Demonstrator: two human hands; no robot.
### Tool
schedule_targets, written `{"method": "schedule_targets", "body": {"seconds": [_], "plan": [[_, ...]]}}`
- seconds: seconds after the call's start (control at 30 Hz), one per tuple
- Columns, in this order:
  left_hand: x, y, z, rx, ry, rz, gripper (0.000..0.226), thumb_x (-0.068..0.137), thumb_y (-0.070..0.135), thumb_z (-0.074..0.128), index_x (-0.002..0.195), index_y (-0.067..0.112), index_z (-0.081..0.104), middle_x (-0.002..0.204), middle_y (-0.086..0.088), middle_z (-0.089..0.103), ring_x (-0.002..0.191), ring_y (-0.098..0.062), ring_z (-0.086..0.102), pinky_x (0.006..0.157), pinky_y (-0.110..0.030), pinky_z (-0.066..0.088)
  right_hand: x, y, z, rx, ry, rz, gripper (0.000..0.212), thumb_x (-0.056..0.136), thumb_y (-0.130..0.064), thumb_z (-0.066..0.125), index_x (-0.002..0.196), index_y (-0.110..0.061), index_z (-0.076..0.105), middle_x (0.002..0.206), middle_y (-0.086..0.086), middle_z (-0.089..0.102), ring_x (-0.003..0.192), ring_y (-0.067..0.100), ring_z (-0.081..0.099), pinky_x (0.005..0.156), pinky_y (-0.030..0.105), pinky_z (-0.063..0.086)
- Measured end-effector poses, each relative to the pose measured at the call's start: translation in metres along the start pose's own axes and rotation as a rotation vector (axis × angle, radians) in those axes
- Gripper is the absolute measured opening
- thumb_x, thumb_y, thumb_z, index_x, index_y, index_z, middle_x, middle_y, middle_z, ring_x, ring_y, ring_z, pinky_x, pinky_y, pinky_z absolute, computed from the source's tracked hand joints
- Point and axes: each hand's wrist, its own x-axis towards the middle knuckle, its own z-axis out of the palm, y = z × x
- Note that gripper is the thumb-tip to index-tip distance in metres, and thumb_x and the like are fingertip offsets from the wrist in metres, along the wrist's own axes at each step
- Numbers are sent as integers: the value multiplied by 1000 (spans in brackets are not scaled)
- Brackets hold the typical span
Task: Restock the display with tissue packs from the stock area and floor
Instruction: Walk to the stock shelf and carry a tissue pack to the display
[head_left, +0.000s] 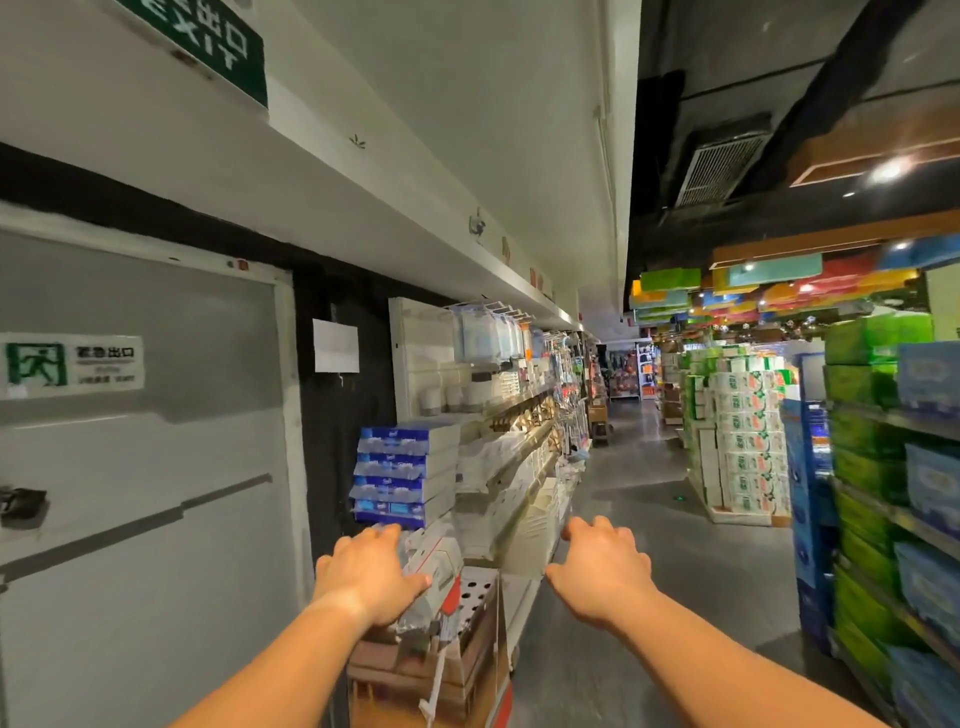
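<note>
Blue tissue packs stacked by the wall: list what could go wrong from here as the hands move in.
1. The blue tissue packs sit in a tall stack with uneven edges; pulling a lower one may topple the rest.
2. The left hand rests on a plastic-wrapped pack atop a cardboard box; the slick wrap may let it slide off.
3. The right hand hangs open over the aisle, holding nothing, so the pack has support on one side only.
</note>
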Motion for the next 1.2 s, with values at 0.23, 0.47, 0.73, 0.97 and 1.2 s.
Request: {"method": "schedule_targets", "body": {"seconds": [0.23,0.47,0.73,0.97,1.2], "plan": [[159,42,77,42,-15,-22,81,86,74,54,152,29,35,147,0,50,134,-28,48,105,-45,43,164,36,60,4,-37,-59,54,96,-51,54,142,-24,47,143,6,46,135,32,40,106,46,40],[351,66,138,22,-35,-74,75,87,72,55,146,29,41,147,-3,50,134,-30,46,107,-49,41,363,59,95,-3,-18,-91,60,95,-50,55,148,-24,42,150,6,44,139,32,37,107,45,39],[539,88,183,54,4,-72,68,89,68,56,144,30,42,145,-2,52,130,-27,50,106,-48,41,574,68,146,54,-19,-120,60,93,-50,54,146,-22,44,147,9,46,135,34,40,107,44,40],[685,97,247,58,59,-147,67,91,69,54,143,30,42,141,-1,56,127,-27,55,105,-48,43,762,78,212,74,-70,-240,60,93,-52,55,145,-23,45,144,8,48,133,34,42,101,42,43],[825,101,269,138,92,-362,77,90,74,49,150,29,36,153,-2,46,138,-30,45,112,-53,35,952,58,230,160,-91,-352,67,92,-58,56,149,-27,43,149,5,48,134,32,45,107,42,42]]}}
